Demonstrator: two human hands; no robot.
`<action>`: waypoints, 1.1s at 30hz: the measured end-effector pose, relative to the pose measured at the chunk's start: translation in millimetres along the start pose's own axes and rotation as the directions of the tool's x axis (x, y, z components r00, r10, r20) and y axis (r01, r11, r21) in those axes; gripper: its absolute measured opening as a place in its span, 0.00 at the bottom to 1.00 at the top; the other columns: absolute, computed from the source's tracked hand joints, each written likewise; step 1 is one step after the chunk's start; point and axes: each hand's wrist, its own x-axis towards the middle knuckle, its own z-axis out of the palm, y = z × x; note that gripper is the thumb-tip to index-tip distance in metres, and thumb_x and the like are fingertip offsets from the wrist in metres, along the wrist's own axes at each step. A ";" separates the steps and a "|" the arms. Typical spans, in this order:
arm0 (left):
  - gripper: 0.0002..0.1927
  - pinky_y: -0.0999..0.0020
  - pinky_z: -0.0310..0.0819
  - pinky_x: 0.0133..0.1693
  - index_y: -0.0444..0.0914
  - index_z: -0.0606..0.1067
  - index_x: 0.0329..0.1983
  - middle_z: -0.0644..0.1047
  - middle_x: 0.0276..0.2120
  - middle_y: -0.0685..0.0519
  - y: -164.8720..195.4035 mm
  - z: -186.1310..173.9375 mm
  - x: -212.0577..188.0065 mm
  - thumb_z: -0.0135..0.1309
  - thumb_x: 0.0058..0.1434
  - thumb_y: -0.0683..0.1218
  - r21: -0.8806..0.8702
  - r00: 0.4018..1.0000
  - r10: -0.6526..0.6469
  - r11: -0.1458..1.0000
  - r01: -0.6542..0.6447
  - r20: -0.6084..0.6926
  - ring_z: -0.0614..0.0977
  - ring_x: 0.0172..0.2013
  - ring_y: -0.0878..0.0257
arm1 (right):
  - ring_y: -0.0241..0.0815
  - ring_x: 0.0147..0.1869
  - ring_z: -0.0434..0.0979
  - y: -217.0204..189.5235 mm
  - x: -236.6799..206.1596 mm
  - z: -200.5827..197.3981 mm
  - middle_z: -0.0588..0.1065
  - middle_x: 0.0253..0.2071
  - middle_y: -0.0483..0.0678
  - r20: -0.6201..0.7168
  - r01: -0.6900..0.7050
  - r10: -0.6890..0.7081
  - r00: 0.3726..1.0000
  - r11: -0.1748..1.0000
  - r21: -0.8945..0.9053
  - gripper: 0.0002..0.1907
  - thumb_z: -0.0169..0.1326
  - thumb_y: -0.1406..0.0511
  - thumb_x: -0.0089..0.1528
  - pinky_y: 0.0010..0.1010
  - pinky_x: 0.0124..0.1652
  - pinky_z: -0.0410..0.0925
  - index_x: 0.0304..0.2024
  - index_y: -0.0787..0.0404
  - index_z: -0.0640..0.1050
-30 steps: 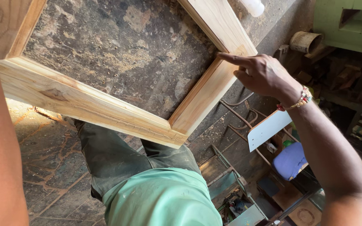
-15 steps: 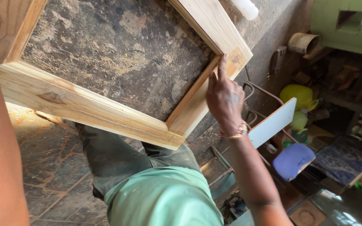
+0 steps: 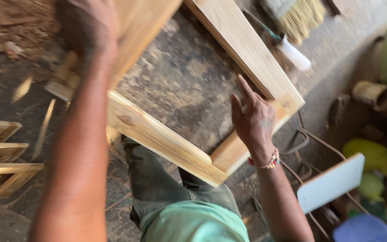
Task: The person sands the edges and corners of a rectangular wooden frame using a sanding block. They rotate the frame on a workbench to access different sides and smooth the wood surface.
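Wooden frame held at two corners

Wooden frame (image 3: 166,139), pale and rectangular, is held tilted above the dusty floor (image 3: 189,85) and the person's legs. Its upper rail is gripped by the blurred left hand (image 3: 88,31), fingers closed around it. The right hand (image 3: 254,121) is laid flat against the lower right corner, fingers open. A brush (image 3: 292,20) is seen beyond; stacked wooden pieces (image 3: 1,166) lie at left.

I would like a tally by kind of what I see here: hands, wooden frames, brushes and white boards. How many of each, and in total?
Hands: 2, the left hand on the upper part of the held frame, the right hand at its lower corner.
Wooden frames: 2, counting the frame on the floor at the left edge.
Brushes: 1, the brush.
White boards: 1, the white board.
Total: 6
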 end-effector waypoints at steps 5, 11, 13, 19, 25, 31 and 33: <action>0.10 0.49 0.79 0.32 0.38 0.68 0.46 0.81 0.33 0.44 10.5 -0.9 3.6 0.44 0.75 0.50 -0.097 0.995 0.087 0.991 -0.091 -0.042 0.85 0.33 0.48 | 0.42 0.47 0.76 -65.6 81.6 30.0 0.78 0.45 0.50 -0.268 0.360 -0.294 0.918 0.899 0.249 0.23 0.54 0.62 0.74 0.37 0.45 0.72 0.71 0.55 0.70; 0.13 0.64 0.75 0.20 0.35 0.65 0.48 0.80 0.25 0.47 18.3 -1.0 7.0 0.35 0.77 0.50 -0.247 0.996 0.078 0.965 -0.086 -0.040 0.83 0.21 0.59 | 0.49 0.47 0.75 -158.6 196.8 72.8 0.77 0.41 0.50 -0.425 0.543 -0.382 0.821 0.753 0.372 0.09 0.54 0.65 0.71 0.42 0.48 0.69 0.53 0.59 0.77; 0.14 0.67 0.73 0.18 0.36 0.64 0.45 0.79 0.22 0.49 18.5 0.5 8.8 0.34 0.77 0.51 -0.222 0.998 0.056 0.974 -0.055 -0.001 0.81 0.18 0.62 | 0.50 0.48 0.75 -177.1 221.9 85.8 0.78 0.40 0.50 -0.521 0.604 -0.395 0.756 0.727 0.326 0.05 0.55 0.65 0.70 0.44 0.51 0.68 0.45 0.60 0.79; 0.15 0.70 0.69 0.16 0.38 0.64 0.42 0.76 0.18 0.51 16.6 1.7 8.8 0.32 0.78 0.52 -0.239 0.997 0.070 0.969 -0.063 0.017 0.77 0.14 0.65 | 0.46 0.47 0.72 -190.0 248.9 111.1 0.75 0.37 0.49 -0.564 0.598 -0.422 0.710 0.784 0.165 0.06 0.56 0.68 0.66 0.44 0.49 0.66 0.43 0.57 0.82; 0.15 0.73 0.60 0.14 0.39 0.65 0.42 0.72 0.17 0.58 17.0 -2.2 7.8 0.32 0.78 0.52 -0.209 0.997 0.074 0.975 -0.076 -0.016 0.70 0.13 0.70 | 0.37 0.44 0.66 -172.6 224.8 90.6 0.73 0.39 0.43 -0.368 0.338 -0.212 0.905 0.885 0.321 0.18 0.51 0.68 0.69 0.32 0.45 0.68 0.61 0.51 0.80; 0.12 0.73 0.56 0.13 0.40 0.65 0.44 0.72 0.18 0.60 17.3 -6.8 9.5 0.35 0.77 0.51 -0.232 0.994 0.025 0.973 0.000 0.108 0.69 0.13 0.71 | 0.30 0.38 0.68 -117.1 160.6 67.3 0.74 0.40 0.39 -0.084 0.043 0.045 0.995 0.575 0.817 0.20 0.49 0.68 0.70 0.23 0.39 0.70 0.64 0.52 0.76; 0.11 0.70 0.55 0.14 0.40 0.65 0.45 0.73 0.17 0.60 19.3 -8.9 10.4 0.36 0.77 0.51 -0.182 0.983 -0.036 0.981 0.069 0.177 0.69 0.13 0.70 | 0.29 0.30 0.66 -103.0 146.6 68.4 0.71 0.34 0.40 -0.009 -0.071 0.148 0.989 0.520 0.851 0.21 0.47 0.68 0.68 0.22 0.29 0.67 0.63 0.52 0.77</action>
